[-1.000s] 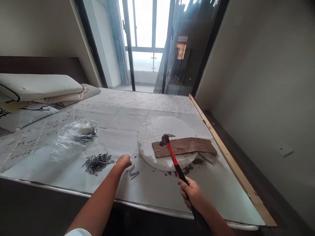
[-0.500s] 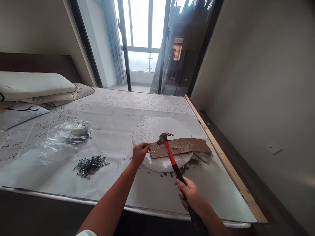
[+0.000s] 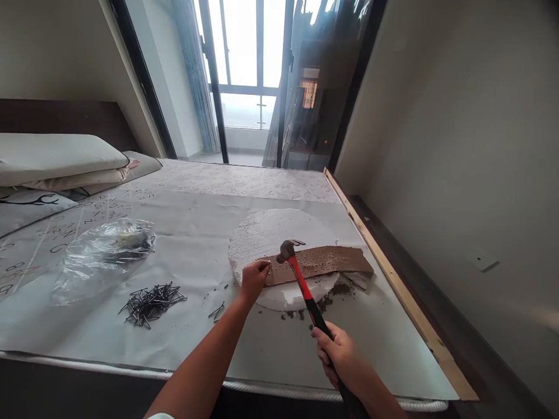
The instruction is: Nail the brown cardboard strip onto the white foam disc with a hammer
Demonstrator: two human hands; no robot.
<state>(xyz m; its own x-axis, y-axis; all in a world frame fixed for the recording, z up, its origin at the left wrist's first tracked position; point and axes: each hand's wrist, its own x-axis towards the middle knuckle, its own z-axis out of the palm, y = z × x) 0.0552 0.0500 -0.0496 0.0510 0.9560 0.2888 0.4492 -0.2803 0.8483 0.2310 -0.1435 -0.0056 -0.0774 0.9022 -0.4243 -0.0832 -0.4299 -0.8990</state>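
Observation:
My right hand (image 3: 337,352) is wrapped round the black grip of a claw hammer (image 3: 302,279) with a red neck. The hammer's metal head is above a brown strip of board (image 3: 318,262) that is pocked with many small holes. At the strip's left end, my left hand (image 3: 254,278) pinches a small thin nail (image 3: 270,270), largely covered by the fingers. Beneath the strip lies a round white foam disc (image 3: 262,233). A pile of dark nails (image 3: 152,304) is left of my left forearm, and a few loose nails (image 3: 216,312) lie beside the forearm.
A clear plastic bag (image 3: 105,256) with dark contents lies at left on the pale sheet (image 3: 192,233) over the mattress. Dark crumbs (image 3: 325,304) and broken pieces lie by the disc. A wooden rail (image 3: 393,270) edges the right side; folded bedding (image 3: 61,157) is far left.
The whole view has shifted slightly. My left hand has moved a little right, onto the strip's left end. The hammer stays over the strip, in my right hand. Loose nails now show beside my left forearm.

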